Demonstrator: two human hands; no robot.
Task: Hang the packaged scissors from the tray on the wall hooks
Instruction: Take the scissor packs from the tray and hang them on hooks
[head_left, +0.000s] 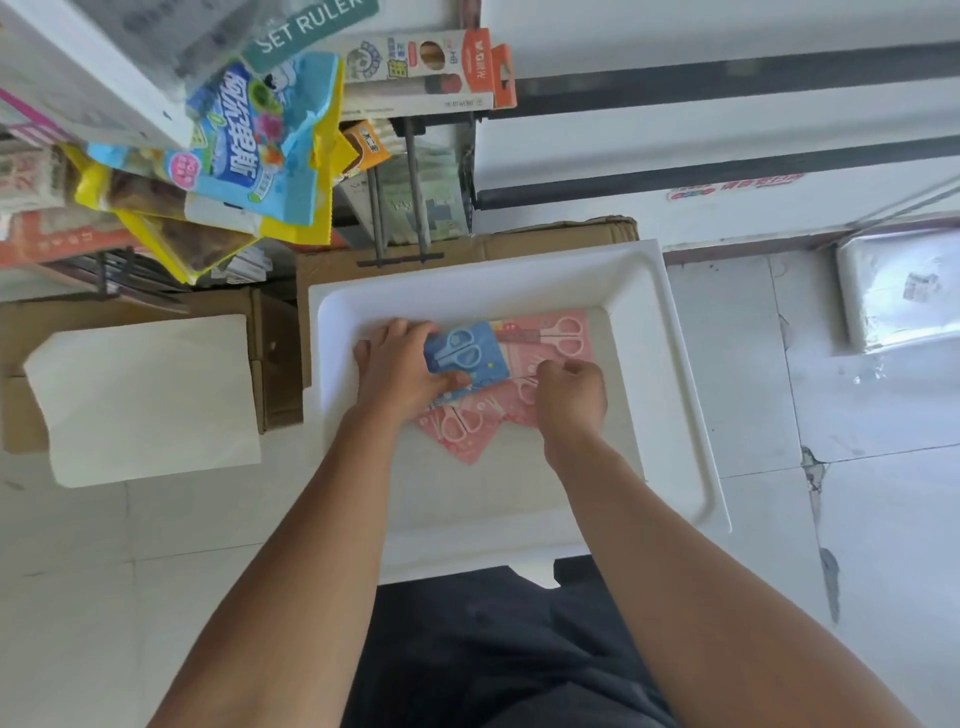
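Note:
A white tray (670, 395) lies below me on the floor boxes. Inside it are several packaged scissors: a blue pack (467, 351) on top, a pink pack (558, 335) at the far right, and more pink packs (462, 428) nearer me. My left hand (400, 366) grips the blue pack, thumb on its near edge. My right hand (571, 395) is closed, fingertips pinching at a pink pack beside the blue one. Dark wall hooks (400, 208) stick out above the tray's far edge.
Hanging goods crowd the upper left: a blue and yellow bag (249, 150) and a boxed stationery set (415, 67). Cardboard boxes (275, 364) and a white sheet (145, 400) lie left of the tray. A wrapped white bundle (898, 291) sits on the tiled floor at right.

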